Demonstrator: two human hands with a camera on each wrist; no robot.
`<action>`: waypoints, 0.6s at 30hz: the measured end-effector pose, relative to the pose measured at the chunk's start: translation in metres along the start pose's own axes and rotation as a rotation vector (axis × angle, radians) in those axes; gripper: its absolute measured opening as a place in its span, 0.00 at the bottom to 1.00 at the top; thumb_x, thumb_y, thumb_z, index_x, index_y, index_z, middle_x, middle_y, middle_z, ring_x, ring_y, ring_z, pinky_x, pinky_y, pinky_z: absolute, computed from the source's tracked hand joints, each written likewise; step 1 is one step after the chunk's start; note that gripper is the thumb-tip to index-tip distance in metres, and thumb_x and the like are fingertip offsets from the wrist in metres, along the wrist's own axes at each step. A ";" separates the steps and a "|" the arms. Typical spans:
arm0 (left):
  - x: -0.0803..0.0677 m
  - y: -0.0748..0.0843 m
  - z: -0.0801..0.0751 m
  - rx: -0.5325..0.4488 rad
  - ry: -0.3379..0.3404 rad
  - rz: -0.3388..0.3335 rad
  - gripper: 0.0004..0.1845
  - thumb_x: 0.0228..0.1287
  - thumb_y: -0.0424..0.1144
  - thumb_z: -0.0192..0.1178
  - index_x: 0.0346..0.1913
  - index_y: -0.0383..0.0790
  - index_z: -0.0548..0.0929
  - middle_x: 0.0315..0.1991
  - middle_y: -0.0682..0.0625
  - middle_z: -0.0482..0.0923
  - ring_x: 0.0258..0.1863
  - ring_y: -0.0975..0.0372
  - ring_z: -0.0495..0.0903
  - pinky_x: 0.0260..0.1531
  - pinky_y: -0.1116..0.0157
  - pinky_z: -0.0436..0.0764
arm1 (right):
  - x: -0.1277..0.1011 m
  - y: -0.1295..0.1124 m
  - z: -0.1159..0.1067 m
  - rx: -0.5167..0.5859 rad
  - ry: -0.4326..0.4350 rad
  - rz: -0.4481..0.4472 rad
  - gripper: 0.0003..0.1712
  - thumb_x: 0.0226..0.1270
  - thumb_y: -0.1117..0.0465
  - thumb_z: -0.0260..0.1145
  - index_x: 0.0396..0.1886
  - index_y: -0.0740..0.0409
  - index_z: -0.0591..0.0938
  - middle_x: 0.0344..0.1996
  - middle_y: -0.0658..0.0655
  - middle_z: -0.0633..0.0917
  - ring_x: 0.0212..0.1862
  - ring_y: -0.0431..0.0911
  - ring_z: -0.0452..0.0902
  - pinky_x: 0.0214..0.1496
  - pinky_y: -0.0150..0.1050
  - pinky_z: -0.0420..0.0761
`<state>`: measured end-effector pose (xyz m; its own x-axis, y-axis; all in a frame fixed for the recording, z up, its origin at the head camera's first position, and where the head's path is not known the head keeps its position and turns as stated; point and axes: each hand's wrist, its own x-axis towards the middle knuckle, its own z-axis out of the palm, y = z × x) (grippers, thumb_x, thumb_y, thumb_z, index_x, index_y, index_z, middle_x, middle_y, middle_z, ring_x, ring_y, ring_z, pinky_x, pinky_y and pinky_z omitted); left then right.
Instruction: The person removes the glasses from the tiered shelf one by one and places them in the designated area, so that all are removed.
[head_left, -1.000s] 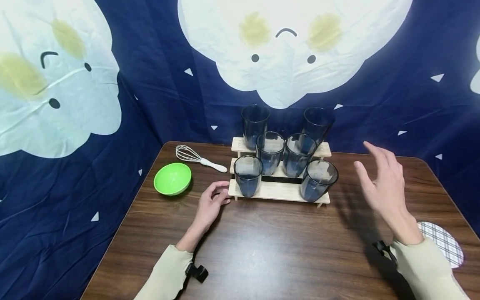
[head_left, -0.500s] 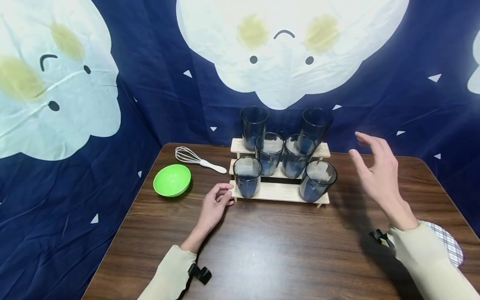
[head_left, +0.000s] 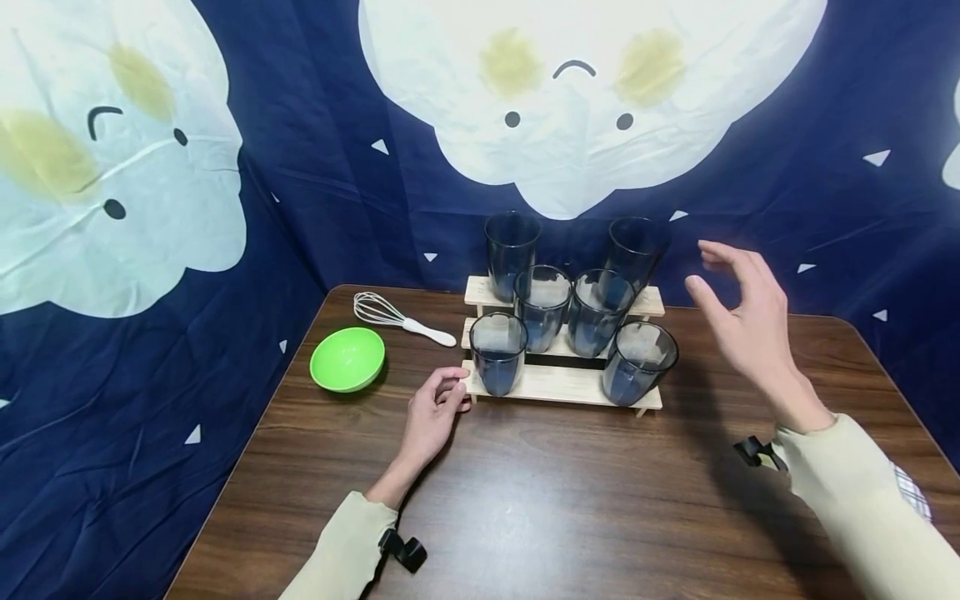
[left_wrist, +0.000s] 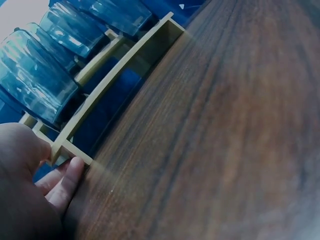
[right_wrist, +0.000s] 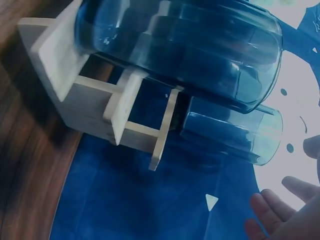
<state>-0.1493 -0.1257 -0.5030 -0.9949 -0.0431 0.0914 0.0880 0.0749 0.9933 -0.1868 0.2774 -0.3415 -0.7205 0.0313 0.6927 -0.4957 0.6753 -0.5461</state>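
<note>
A stepped three-tier wooden rack stands on the table, bearing several dark, see-through drinking glasses. My left hand grips the rack's left front end; in the left wrist view its thumb lies at the shelf and its fingers curl under it. The front tier carries a left glass and a right glass. My right hand is raised in the air right of the rack, fingers and thumb spread, holding nothing. Nearest to it is the back right glass; in the right wrist view its fingers point toward the glasses.
A green bowl and a white whisk lie left of the rack. At the right edge, a checked round mat is mostly hidden by my sleeve. Behind the table hangs a blue cloth with white cloud shapes.
My right hand has moved up and a little left, toward the back right glass. The left hand has closed in slightly on the rack's end. Rack and glasses stand as before.
</note>
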 end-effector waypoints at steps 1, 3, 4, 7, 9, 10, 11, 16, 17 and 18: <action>0.000 0.000 0.000 0.000 0.001 0.001 0.11 0.82 0.24 0.60 0.60 0.25 0.84 0.51 0.30 0.88 0.48 0.49 0.90 0.47 0.65 0.96 | 0.002 0.000 0.001 0.006 -0.005 0.009 0.29 0.71 0.69 0.77 0.72 0.58 0.85 0.58 0.66 0.88 0.58 0.21 0.73 0.64 0.20 0.70; -0.001 -0.001 0.000 -0.001 0.005 0.002 0.10 0.82 0.24 0.60 0.60 0.25 0.84 0.51 0.31 0.88 0.47 0.52 0.90 0.47 0.65 0.96 | 0.005 0.000 0.003 0.012 -0.015 0.021 0.31 0.70 0.68 0.78 0.72 0.56 0.85 0.58 0.65 0.87 0.58 0.21 0.73 0.63 0.21 0.70; 0.000 -0.001 0.000 0.000 0.006 0.003 0.11 0.82 0.24 0.60 0.60 0.25 0.84 0.51 0.31 0.88 0.46 0.53 0.90 0.47 0.65 0.96 | 0.006 0.000 0.004 0.014 -0.020 0.026 0.31 0.70 0.68 0.78 0.72 0.56 0.85 0.59 0.64 0.87 0.58 0.21 0.72 0.63 0.21 0.70; 0.000 -0.001 0.000 0.001 0.011 0.005 0.10 0.82 0.24 0.60 0.59 0.25 0.84 0.50 0.30 0.88 0.46 0.53 0.90 0.46 0.65 0.96 | 0.010 -0.001 0.006 0.013 -0.029 0.040 0.32 0.70 0.67 0.79 0.73 0.55 0.85 0.60 0.64 0.87 0.59 0.27 0.75 0.62 0.23 0.70; 0.000 -0.001 0.000 0.003 0.012 0.007 0.10 0.82 0.24 0.60 0.59 0.26 0.84 0.50 0.30 0.88 0.47 0.51 0.91 0.46 0.64 0.97 | 0.012 -0.002 0.007 0.002 -0.036 0.049 0.32 0.71 0.66 0.79 0.74 0.55 0.84 0.60 0.64 0.86 0.61 0.36 0.78 0.62 0.25 0.70; 0.000 -0.002 0.000 0.006 0.012 0.005 0.10 0.82 0.24 0.60 0.59 0.26 0.84 0.50 0.30 0.88 0.47 0.50 0.91 0.46 0.64 0.97 | 0.012 -0.003 0.008 -0.002 -0.041 0.058 0.32 0.72 0.65 0.79 0.74 0.55 0.83 0.61 0.65 0.86 0.63 0.42 0.79 0.63 0.27 0.70; 0.000 -0.002 0.000 0.007 0.012 0.004 0.10 0.82 0.24 0.60 0.59 0.26 0.84 0.50 0.30 0.88 0.47 0.51 0.91 0.46 0.64 0.97 | 0.013 -0.004 0.008 -0.007 -0.049 0.067 0.32 0.72 0.64 0.78 0.75 0.55 0.83 0.62 0.65 0.86 0.64 0.48 0.80 0.64 0.29 0.70; 0.000 -0.003 0.001 0.008 0.015 -0.004 0.10 0.82 0.24 0.60 0.59 0.27 0.85 0.50 0.31 0.88 0.45 0.57 0.90 0.45 0.65 0.97 | 0.016 -0.007 0.014 -0.003 -0.098 0.108 0.35 0.76 0.59 0.76 0.80 0.55 0.78 0.66 0.68 0.82 0.69 0.64 0.76 0.71 0.47 0.72; 0.000 -0.003 0.001 0.007 0.014 -0.001 0.10 0.82 0.24 0.59 0.59 0.27 0.85 0.50 0.32 0.88 0.44 0.59 0.90 0.45 0.65 0.97 | 0.017 -0.008 0.015 0.000 -0.104 0.114 0.36 0.76 0.58 0.76 0.80 0.55 0.77 0.67 0.68 0.82 0.70 0.64 0.75 0.71 0.51 0.72; 0.000 -0.003 0.001 0.008 0.012 0.005 0.11 0.82 0.24 0.59 0.59 0.26 0.85 0.49 0.31 0.88 0.44 0.59 0.90 0.45 0.65 0.97 | 0.017 -0.008 0.015 0.001 -0.109 0.120 0.37 0.76 0.58 0.75 0.81 0.55 0.76 0.68 0.68 0.81 0.71 0.64 0.75 0.72 0.54 0.72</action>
<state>-0.1494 -0.1249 -0.5059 -0.9938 -0.0550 0.0970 0.0923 0.0833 0.9922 -0.2028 0.2614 -0.3322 -0.8228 0.0317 0.5674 -0.4035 0.6704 -0.6227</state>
